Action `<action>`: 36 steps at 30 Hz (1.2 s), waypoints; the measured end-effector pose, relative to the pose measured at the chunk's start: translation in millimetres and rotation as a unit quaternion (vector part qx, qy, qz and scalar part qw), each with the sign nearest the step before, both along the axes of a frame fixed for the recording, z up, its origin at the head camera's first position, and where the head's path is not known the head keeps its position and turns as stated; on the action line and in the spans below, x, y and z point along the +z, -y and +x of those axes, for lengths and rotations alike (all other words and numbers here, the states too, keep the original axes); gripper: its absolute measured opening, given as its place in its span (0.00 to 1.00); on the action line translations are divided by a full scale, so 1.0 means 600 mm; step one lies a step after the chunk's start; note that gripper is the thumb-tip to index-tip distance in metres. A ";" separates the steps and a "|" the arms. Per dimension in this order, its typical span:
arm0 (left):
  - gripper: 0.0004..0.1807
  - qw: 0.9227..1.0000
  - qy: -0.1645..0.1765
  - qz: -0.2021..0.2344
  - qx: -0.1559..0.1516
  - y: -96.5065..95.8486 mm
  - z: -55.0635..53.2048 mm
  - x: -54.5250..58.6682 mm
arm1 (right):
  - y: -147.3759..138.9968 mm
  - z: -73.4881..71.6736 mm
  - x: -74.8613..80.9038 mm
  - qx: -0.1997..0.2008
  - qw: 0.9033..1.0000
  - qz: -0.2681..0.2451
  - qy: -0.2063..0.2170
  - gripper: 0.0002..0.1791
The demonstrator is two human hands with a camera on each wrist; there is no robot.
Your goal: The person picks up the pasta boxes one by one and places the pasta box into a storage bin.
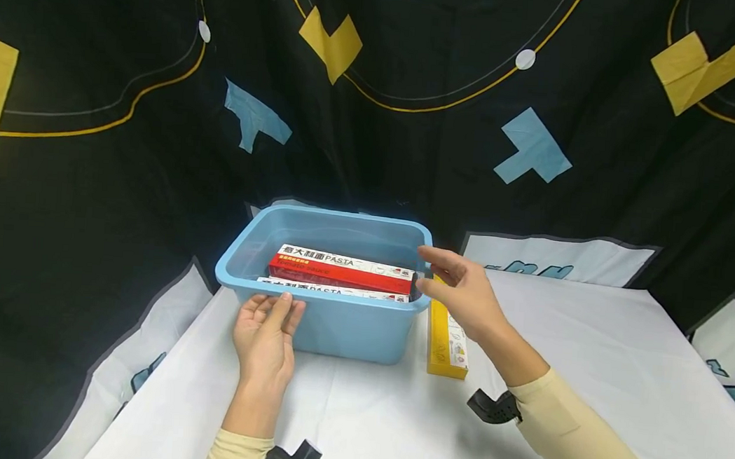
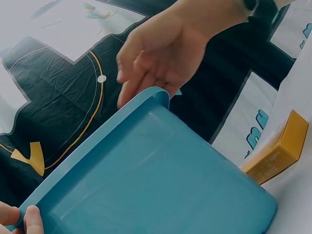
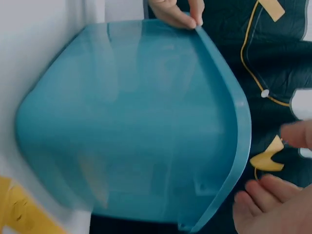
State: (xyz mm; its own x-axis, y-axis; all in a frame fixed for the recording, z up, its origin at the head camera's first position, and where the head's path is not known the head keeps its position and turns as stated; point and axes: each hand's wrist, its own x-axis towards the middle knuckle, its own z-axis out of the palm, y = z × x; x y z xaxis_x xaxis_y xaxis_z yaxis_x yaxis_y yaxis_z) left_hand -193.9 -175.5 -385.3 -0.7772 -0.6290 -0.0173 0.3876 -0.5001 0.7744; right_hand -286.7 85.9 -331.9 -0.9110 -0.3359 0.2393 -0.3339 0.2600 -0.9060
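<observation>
A blue plastic bin (image 1: 349, 327) stands on the white table, with two pasta boxes lying inside. The red-and-white pasta box (image 1: 346, 270) is plain to see, while the front wall hides most of the other pasta box (image 1: 338, 289). My left hand (image 1: 267, 339) pinches the bin's front rim near its left corner, thumb on top. At the right end, my right hand (image 1: 465, 291) hovers by the rim with thumb and fingers apart and nothing between them; the right wrist view shows a gap from the rim. Beside the bin lies a yellow box (image 1: 448, 340), partly behind my right hand.
The white-covered table (image 1: 574, 361) stretches to the right and front of the bin. Behind it hangs a black cloth (image 1: 397, 161) with yellow and blue patches. My sleeves each have a black wrist strap, such as the right strap (image 1: 494, 407).
</observation>
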 end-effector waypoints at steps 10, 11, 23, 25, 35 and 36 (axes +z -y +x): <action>0.25 1.000 0.016 -0.006 0.003 0.000 0.004 -0.007 | -0.048 -0.009 -0.078 -0.117 0.990 0.054 0.065 0.34; 0.24 1.000 0.017 -0.007 0.002 0.000 0.004 -0.008 | -0.051 -0.010 -0.088 -0.121 0.986 0.083 0.073 0.36; 0.25 1.000 0.018 -0.009 0.005 0.003 0.007 -0.006 | -0.049 -0.033 -0.186 -0.082 0.940 0.331 0.023 0.67; 0.25 1.000 0.018 -0.008 0.004 0.003 0.006 -0.006 | -0.050 -0.033 -0.190 -0.089 0.936 0.339 0.028 0.68; 0.27 1.000 0.012 -0.017 -0.005 0.001 -0.001 -0.002 | -0.080 -0.025 -0.185 -0.148 0.901 0.408 0.000 0.59; 0.27 1.000 0.011 -0.017 -0.005 0.001 -0.002 -0.002 | -0.084 -0.024 -0.185 -0.152 0.897 0.415 -0.002 0.56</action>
State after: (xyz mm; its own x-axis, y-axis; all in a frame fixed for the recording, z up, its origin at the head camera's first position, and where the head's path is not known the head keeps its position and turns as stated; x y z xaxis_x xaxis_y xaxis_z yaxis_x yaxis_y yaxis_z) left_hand -195.1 -176.1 -386.3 -0.7826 -0.6224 -0.0131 0.3660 -0.4771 0.7991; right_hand -301.3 136.3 -443.0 -0.9903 -0.1364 0.0264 -0.1367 0.9237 -0.3579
